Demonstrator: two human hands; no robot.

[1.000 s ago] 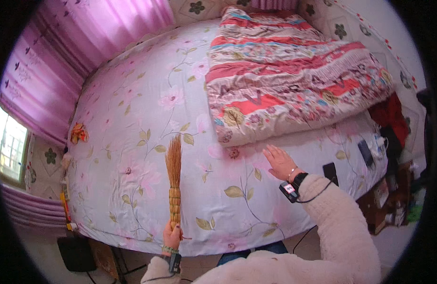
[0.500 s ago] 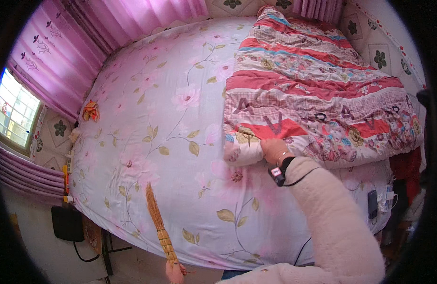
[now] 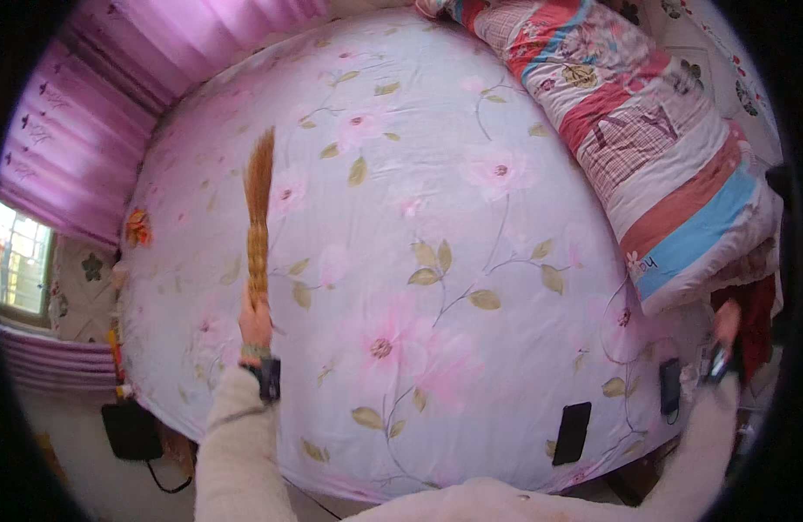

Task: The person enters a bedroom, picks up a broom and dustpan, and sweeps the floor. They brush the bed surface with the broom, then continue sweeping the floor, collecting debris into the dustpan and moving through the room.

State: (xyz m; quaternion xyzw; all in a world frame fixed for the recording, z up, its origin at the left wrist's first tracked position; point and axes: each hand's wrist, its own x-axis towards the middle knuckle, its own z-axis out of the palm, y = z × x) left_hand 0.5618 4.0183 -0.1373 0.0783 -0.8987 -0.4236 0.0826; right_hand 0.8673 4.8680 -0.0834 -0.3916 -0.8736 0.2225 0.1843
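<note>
A straw hand broom (image 3: 258, 222) is gripped by the left hand (image 3: 256, 322), its fingers wrapped around the handle, over the left part of a floral-sheeted bed (image 3: 497, 348), with the bristles pointed toward the far edge; whether the sheet is touched cannot be told. The right hand (image 3: 726, 324) is seen blurred at the right edge, just below the near corner of a folded, striped quilt (image 3: 632, 143); how far its fingers are opened, or whether anything is held, cannot be told. The bed's right side is covered by the quilt toward the far corner. Near the near-right corner, a black phone (image 3: 573, 432) is seen lying flat.
</note>
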